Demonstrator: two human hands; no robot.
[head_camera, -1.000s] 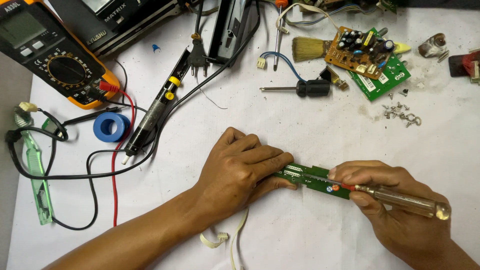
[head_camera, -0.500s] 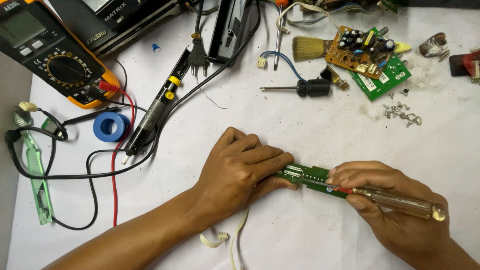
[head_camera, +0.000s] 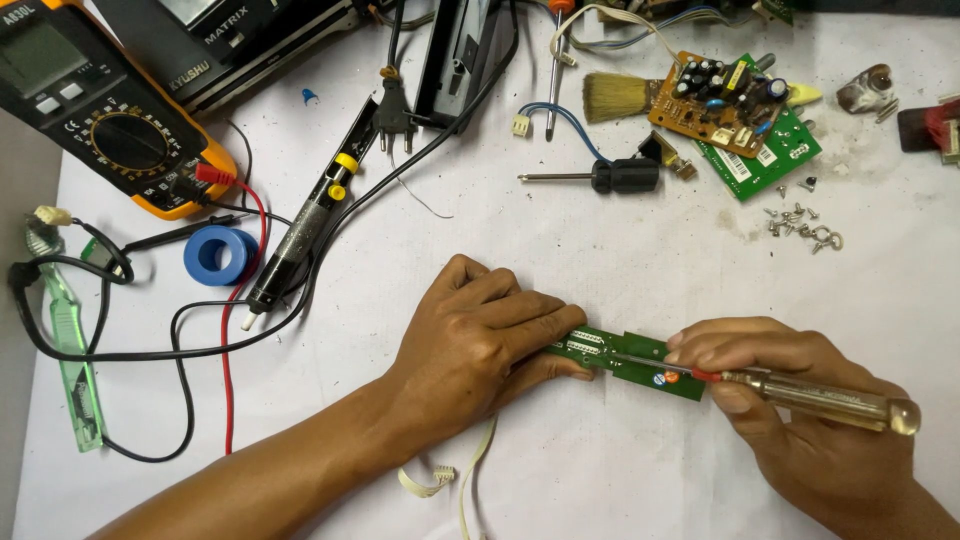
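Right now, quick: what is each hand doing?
Left hand: closed down on the narrow green circuit board, pinning it to the table.
Right hand: closed around an amber-handled screwdriver, its tip on the board.

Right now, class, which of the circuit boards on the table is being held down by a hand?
The narrow green strip board at the front, pinned by the left hand. The orange board and wider green board lie untouched at the back.

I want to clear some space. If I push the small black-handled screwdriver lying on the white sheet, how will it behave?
The black-handled screwdriver looks stiff and light, so it should slide as one piece. Its rounded handle may let it roll sideways. It could also bump the brass bracket lying close beside it.
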